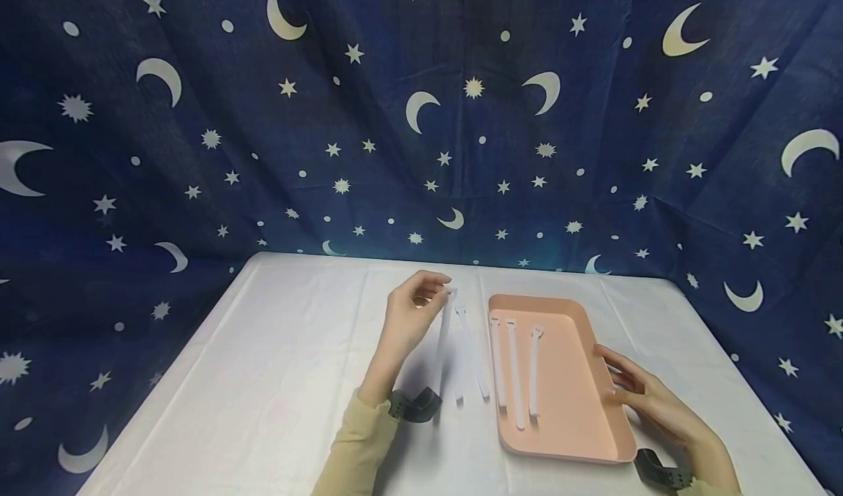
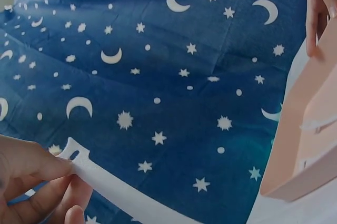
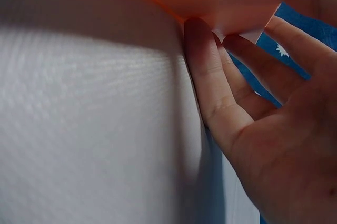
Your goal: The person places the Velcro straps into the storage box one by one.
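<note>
My left hand [image 1: 411,309] pinches a white cable strap [image 2: 121,187] just below its slotted head, between thumb and fingers. The strap's long tail hangs down over the table in the head view. Just right of it, more white straps [image 1: 476,353] lie on the tablecloth, partly overlapped by the held one. A peach tray [image 1: 573,415] stands to the right, with three white straps [image 1: 516,375] lying lengthwise in its left half. My right hand [image 1: 652,401] is at the tray's right side; its fairly straight fingers [image 3: 208,71] touch the outer wall.
A white cloth [image 1: 263,379] covers the table. Behind it hangs a dark blue curtain [image 1: 369,115] with moons and stars. Black wrist bands [image 1: 418,406] sit on both wrists, the left one close over the straps' lower ends.
</note>
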